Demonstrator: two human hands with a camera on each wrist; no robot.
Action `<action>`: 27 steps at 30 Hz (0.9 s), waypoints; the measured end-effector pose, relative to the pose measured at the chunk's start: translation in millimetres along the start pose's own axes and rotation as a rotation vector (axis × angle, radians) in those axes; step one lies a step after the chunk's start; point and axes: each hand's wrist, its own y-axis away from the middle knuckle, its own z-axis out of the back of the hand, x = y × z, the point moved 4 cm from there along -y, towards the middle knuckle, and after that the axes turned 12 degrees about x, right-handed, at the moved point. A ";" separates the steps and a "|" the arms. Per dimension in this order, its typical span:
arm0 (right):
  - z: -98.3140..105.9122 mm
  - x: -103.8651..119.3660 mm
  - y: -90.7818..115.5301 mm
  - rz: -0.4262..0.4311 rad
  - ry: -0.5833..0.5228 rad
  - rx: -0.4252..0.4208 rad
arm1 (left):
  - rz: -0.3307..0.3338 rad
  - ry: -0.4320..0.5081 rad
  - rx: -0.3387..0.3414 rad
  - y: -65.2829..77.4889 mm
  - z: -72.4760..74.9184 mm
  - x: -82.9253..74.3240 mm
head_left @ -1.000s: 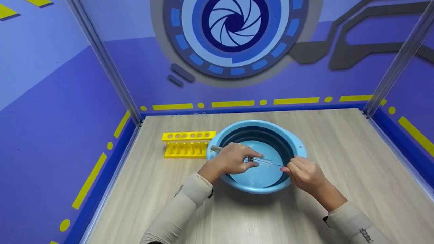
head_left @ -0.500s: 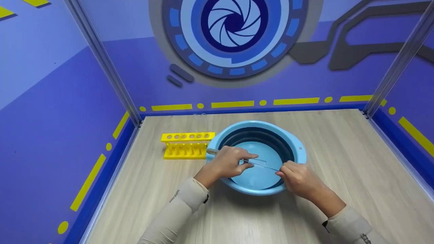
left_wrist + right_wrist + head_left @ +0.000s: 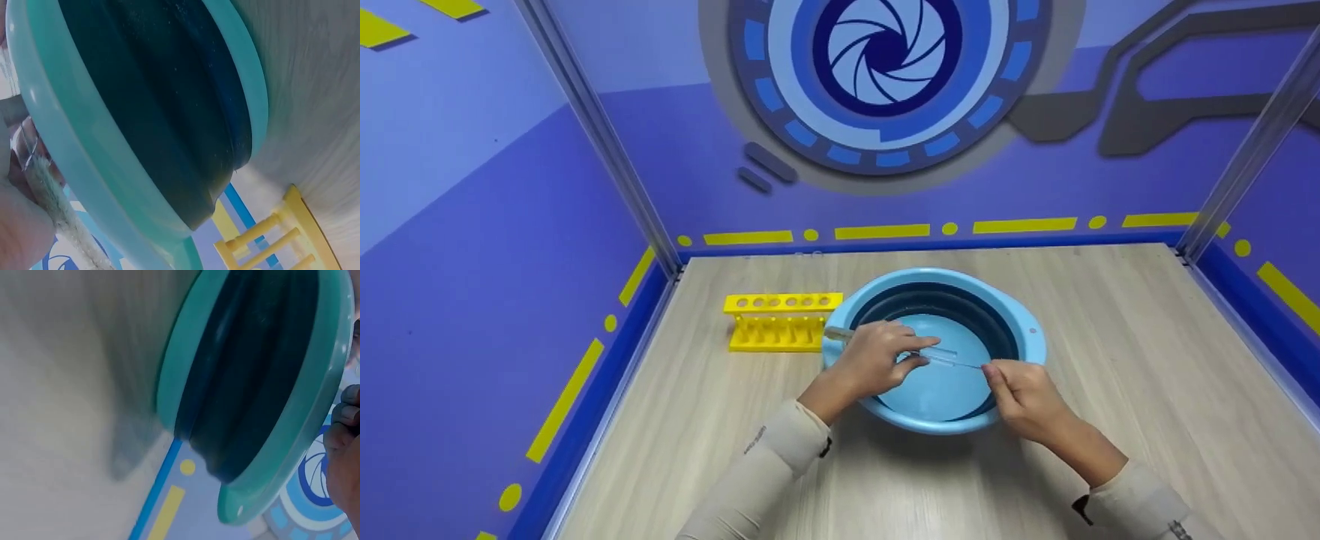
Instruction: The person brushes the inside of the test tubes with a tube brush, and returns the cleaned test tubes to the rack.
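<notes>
Surrounding the pale wood-grain tabletop (image 3: 697,420) are blue-and-purple printed wall panels (image 3: 660,165). On it stands a round light-blue plastic basin (image 3: 930,428) with dark, ribbed inner walls and a projecting lip. Just beside the basin, on the left, is a yellow plastic rack (image 3: 780,331) with a row of six round holes above short pegs; whether the two touch cannot be told. The left hand (image 3: 877,356) and the right hand (image 3: 1027,401) are apart above the basin. Thumb and fingers of the left one grip a clear, slender tube (image 3: 943,355), its visible end pointing right over the basin's floor. A beige bristly brush head (image 3: 838,334) juts out on that hand's rack side; whether glass covers it is unclear. Thinnest is a straight wire stem (image 3: 969,366), its right end pinched by the right hand's curled fingers.
</notes>
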 end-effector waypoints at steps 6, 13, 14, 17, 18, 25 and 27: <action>3.0 3.6 -0.5 -0.545 -0.448 0.013 | -0.054 -0.123 -0.211 -1.4 5.4 -8.1; -0.7 8.3 -1.5 -0.771 -0.593 0.077 | -0.040 -0.153 -0.228 1.8 5.4 -5.8; -2.0 8.3 -1.0 -0.751 -0.573 0.080 | -0.037 -0.148 -0.223 2.1 5.3 -5.1; -6.8 9.2 -0.1 -0.700 -0.542 0.091 | -0.029 -0.138 -0.205 4.6 6.4 -2.9; -8.5 9.7 0.0 -0.690 -0.540 0.094 | -0.026 -0.134 -0.200 5.7 6.4 -2.0; -17.4 14.0 -3.2 -0.663 -0.487 0.081 | -0.009 -0.075 -0.177 13.9 3.9 5.0; -20.2 15.7 -5.0 -0.659 -0.464 0.071 | 0.002 -0.055 -0.171 17.3 2.7 7.7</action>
